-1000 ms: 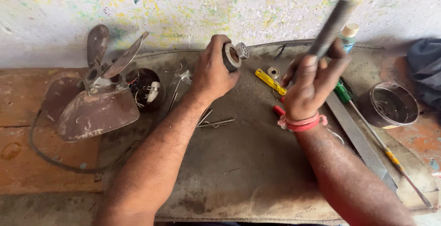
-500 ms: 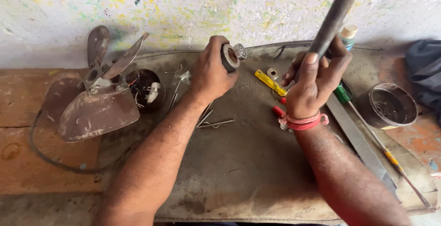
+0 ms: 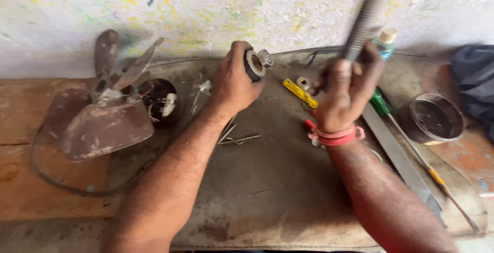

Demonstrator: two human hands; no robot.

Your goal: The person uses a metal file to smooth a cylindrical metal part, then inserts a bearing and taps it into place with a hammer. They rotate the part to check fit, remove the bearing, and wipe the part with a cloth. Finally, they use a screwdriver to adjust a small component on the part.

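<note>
Nearest to me was the grey mat [image 3: 267, 201], worn and stained, spread over the wooden bench [image 3: 31, 191], with both forearms stretched out across it. A few thin metal rods [image 3: 234, 137] lay on the mat just beside the left wrist. A red band [image 3: 335, 136] circled the right wrist.

Further out, my right hand [image 3: 343, 94] was closed around the lower end of a dark ribbed bar [image 3: 361, 25], which stood tilted up and away toward the wall. That hand was blurred, so I could not tell how the fingers lay on it; it looked like a coarse file or a threaded rod. To its right a long flat metal strip [image 3: 399, 152] lay on the mat, a green-handled screwdriver [image 3: 382, 104] alongside it, and a round dark tin [image 3: 436, 119] beyond.

My left hand [image 3: 234, 80] was wrapped tight around a small round metal part [image 3: 256, 62], held raised over the mat's far edge, its ringed face turned toward the right hand. Between the hands lay a yellow tool [image 3: 300, 92] and a small washer [image 3: 303, 83].

Off to the left stood a rusty fan blade assembly [image 3: 103, 114] with its motor [image 3: 157, 101] behind it, against the paint-flecked wall [image 3: 206, 11].
</note>
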